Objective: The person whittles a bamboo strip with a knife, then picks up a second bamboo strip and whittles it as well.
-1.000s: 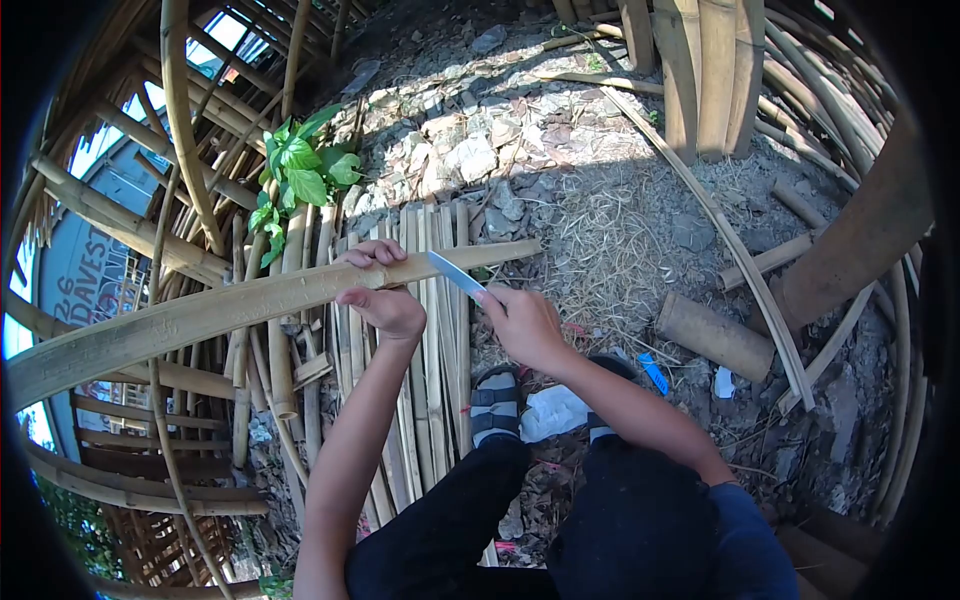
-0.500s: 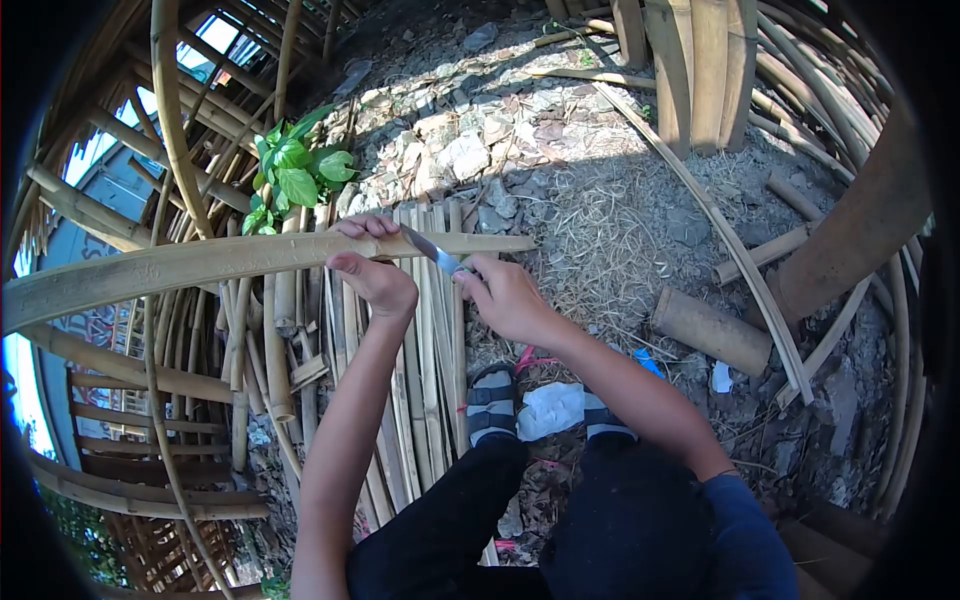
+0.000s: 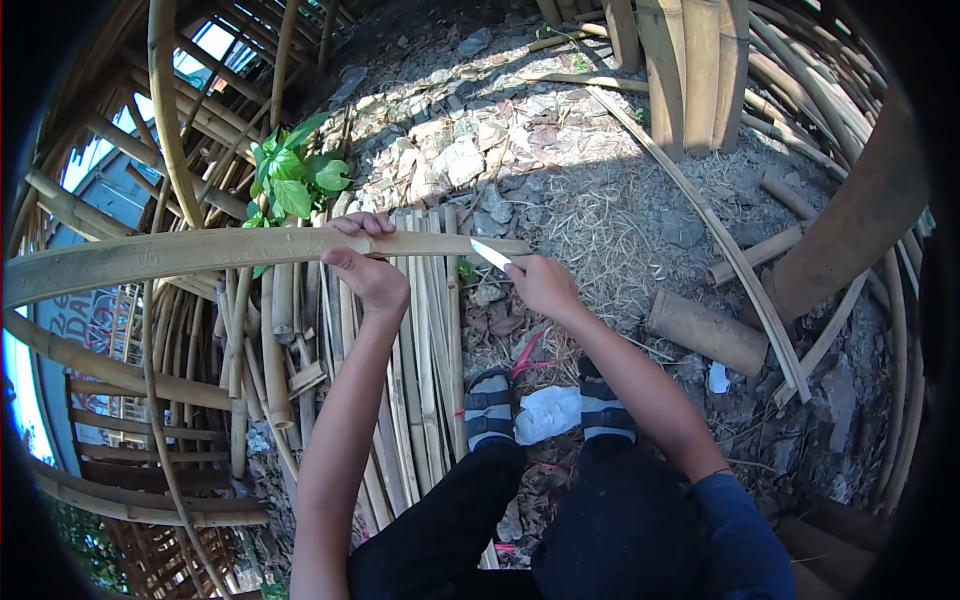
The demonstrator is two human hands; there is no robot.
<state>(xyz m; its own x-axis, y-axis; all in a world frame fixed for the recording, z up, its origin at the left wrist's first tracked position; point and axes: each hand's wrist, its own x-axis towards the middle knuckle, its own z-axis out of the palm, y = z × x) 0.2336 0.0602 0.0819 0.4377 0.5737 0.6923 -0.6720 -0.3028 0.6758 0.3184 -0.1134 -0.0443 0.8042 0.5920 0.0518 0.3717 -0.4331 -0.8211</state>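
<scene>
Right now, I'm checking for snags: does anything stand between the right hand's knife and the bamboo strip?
Nothing visible: the right hand holds the knife, which overlaps the bamboo strip; the left hand sits clear.

Left hand (image 3: 380, 284) grips bamboo (image 3: 240, 249) (knife (image 3: 490, 254) in right hand (image 3: 546, 287)).

The view's edge cut off the bamboo strip (image 3: 215, 252) at nine o'clock. Toward three o'clock, the right hand (image 3: 546, 287) hid the handle of the knife (image 3: 490, 254).
</scene>
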